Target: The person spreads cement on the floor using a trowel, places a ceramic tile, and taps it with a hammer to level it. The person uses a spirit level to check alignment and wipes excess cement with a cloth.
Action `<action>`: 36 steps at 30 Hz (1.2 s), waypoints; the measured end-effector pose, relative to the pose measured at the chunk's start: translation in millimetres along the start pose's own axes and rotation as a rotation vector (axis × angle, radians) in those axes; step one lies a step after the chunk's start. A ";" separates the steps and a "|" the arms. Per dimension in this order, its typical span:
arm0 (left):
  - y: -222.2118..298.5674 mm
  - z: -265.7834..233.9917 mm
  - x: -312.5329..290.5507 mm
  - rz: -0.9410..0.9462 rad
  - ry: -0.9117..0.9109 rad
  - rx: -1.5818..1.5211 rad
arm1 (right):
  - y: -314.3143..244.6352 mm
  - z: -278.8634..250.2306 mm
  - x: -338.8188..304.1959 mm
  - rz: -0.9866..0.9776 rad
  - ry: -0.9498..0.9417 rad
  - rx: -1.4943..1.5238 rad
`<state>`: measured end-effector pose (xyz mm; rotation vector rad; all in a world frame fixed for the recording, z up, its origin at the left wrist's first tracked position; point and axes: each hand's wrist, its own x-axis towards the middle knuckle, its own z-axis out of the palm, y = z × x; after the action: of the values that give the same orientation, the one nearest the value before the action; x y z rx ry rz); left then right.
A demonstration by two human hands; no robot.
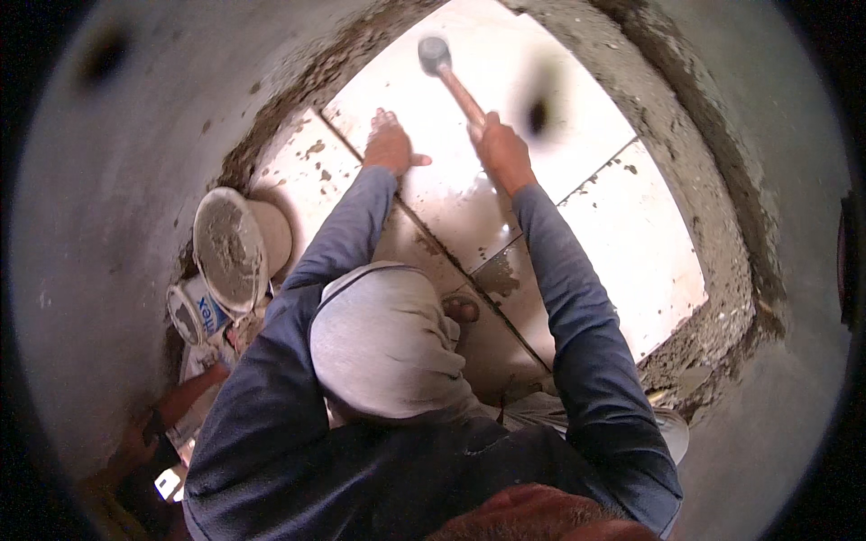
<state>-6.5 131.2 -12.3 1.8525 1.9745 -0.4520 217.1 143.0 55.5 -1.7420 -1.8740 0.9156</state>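
Observation:
My right hand [502, 151] is closed around the wooden handle of a mallet [462, 95]. Its dark grey head [434, 55] is up and to the left of that hand, over a large white floor tile [451, 194]; whether the head touches the tile I cannot tell. My left hand [389, 147] lies flat on the same tile near its left edge, fingers stretched away from me and thumb out to the right. Smears of mortar and dark joints show on the neighbouring tiles [631, 243].
A mortar-smeared bucket [273, 230] leans at the left beside a smaller white tub [191, 311]. Rough mortar [713, 180] borders the tiles along the grey walls [117, 198]. My bare foot [461, 308] rests on the tiles. Another person's arm [185, 397] shows at the lower left.

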 end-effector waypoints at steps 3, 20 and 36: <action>11.0 -12.9 15.0 -0.013 -0.188 0.136 | 4.4 -21.0 -8.7 -0.030 0.032 -0.008; 99.0 -46.9 94.1 0.071 -0.046 0.024 | 116.7 -85.6 -18.5 0.229 0.252 0.098; 89.5 -39.9 94.3 0.137 -0.013 0.073 | 123.1 -129.9 -56.6 0.378 0.301 0.068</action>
<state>75.7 239.2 -21.0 2.0090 1.8304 -0.4995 401.7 110.5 65.9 -2.0981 -1.3371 0.7790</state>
